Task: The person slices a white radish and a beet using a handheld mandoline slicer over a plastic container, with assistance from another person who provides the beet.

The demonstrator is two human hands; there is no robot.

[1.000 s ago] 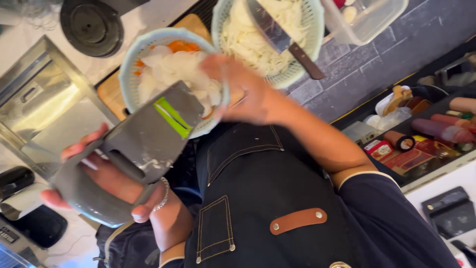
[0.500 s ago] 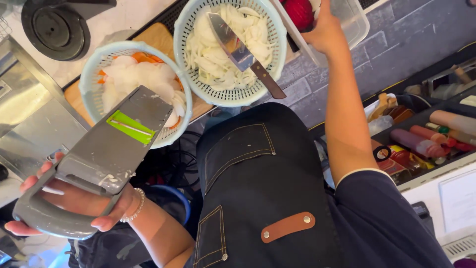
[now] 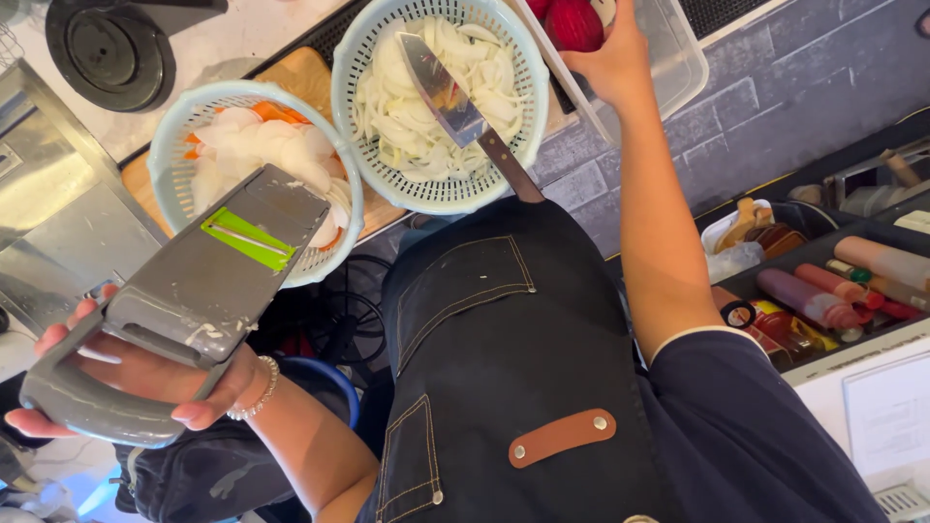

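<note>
**Mandoline slicer in one hand, red onion in the other, above two colanders**

Far left: left hand [image 3: 126, 373] gripping the handle of a grey mandoline slicer [image 3: 184, 300], fingers [image 3: 199, 412] curled shut around the loop grip; green insert facing up, blade end tilted over the rim of a pale blue colander [image 3: 254, 184]. Inside that colander: white onion slices with some orange pieces beneath. Below it: a wooden cutting board [image 3: 291, 77] on the bench. Centre: a second pale blue colander [image 3: 439, 102] heaped with white onion slices, a kitchen knife [image 3: 465, 121] lying across it, blade on the slices, handle jutting over the near rim. Right: right hand [image 3: 605, 58] raised into a clear plastic container [image 3: 668, 53], fingers closed on a red onion [image 3: 574, 21]. Foreground: dark apron. Far right: tray of sauce bottles.
</note>
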